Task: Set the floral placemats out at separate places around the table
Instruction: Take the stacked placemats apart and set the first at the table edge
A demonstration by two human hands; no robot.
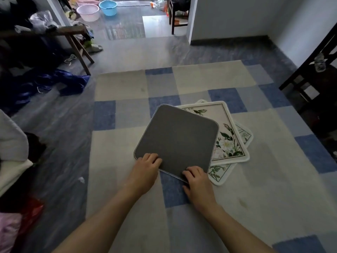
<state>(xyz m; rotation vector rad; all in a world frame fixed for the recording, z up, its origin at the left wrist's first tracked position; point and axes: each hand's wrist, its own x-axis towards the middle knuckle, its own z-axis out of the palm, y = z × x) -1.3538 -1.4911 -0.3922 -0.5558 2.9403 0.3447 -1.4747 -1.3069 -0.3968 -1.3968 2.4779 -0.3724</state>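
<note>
A stack of floral placemats lies on the table, which is covered by a blue and cream checked cloth (127, 84). The top placemat (176, 137) shows its plain grey underside. My left hand (145, 170) grips its near left edge. My right hand (197, 181) grips its near corner. Beneath it lies a white placemat with a flower print (228, 139), face up. A third floral placemat (218, 172) sticks out under that one at the near and right sides.
A dark wooden chair (313, 83) stands at the table's right side. Blue cloth (45, 83) and a wooden stand (76, 42) lie on the floor to the left. Pink and blue basins (98, 10) sit far back. Folded fabric (12, 152) is at the left edge.
</note>
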